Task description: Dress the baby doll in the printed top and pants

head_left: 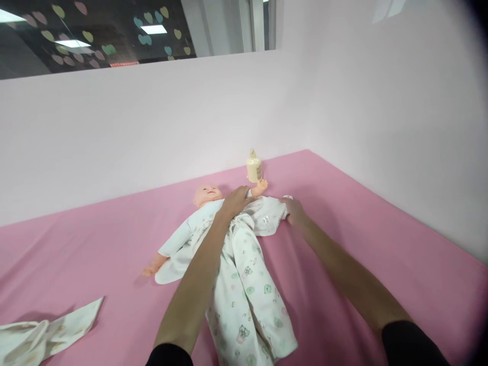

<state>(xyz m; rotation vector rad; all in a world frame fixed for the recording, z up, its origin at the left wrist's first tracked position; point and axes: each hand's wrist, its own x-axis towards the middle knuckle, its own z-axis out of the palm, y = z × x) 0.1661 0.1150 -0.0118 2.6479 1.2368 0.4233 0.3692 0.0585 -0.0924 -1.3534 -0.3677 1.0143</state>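
Note:
A bald baby doll [208, 193] lies on its back, wearing a white baby shirt [179, 241] and white patterned trousers [251, 277]. My left hand [237, 200] is across the doll's chest, its thumb and fingers closed on the shirt by the raised arm. One side of the shirt is stretched out to the right as a flap [267, 216]. At that flap's outer edge, my right hand [295, 211] pinches the cloth. A bare doll hand [260, 188] sticks up beside the flap; the other doll hand [154, 265] lies out to the left.
A pink sheet [110, 249] covers the surface, bounded by white walls [145, 127] behind and at right. Near the back wall stands a cream pump bottle [253, 166]. At the lower left lies a folded pale cloth [49, 333]. Above the back wall is a window with heart stickers [114, 30].

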